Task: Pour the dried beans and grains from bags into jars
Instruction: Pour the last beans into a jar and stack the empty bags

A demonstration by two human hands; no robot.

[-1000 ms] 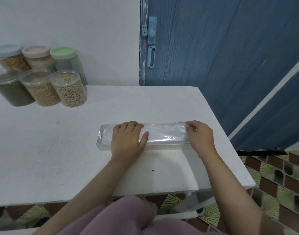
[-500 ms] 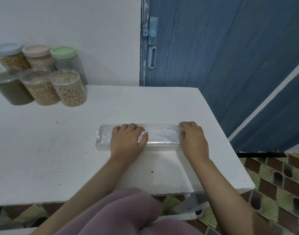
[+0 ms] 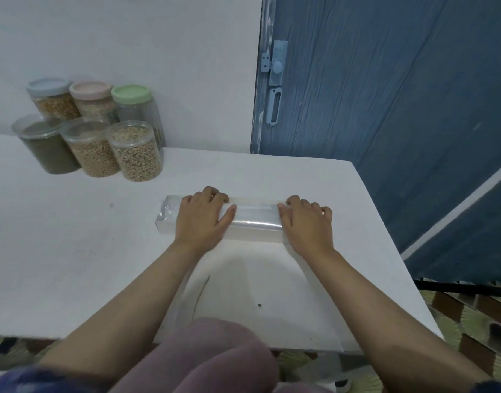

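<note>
clear bag (image 3: 252,218), left hand (image 3: 202,219), right hand (image 3: 307,225) pressing flat

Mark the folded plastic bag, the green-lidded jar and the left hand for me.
folded plastic bag (image 3: 255,215), head view, clear stretch between the hands.
green-lidded jar (image 3: 131,93), head view, top of its lid.
left hand (image 3: 202,215), head view, back of the hand.

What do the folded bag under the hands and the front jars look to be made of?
Folded bag: thin clear plastic film, glossy; the white table shows through and creases catch light. Front jars: clear and rigid, likely plastic, though glass cannot be ruled out; the grains are visible through walls and lids. Both hands, left hand and right hand, rest flat on the bag.
</note>
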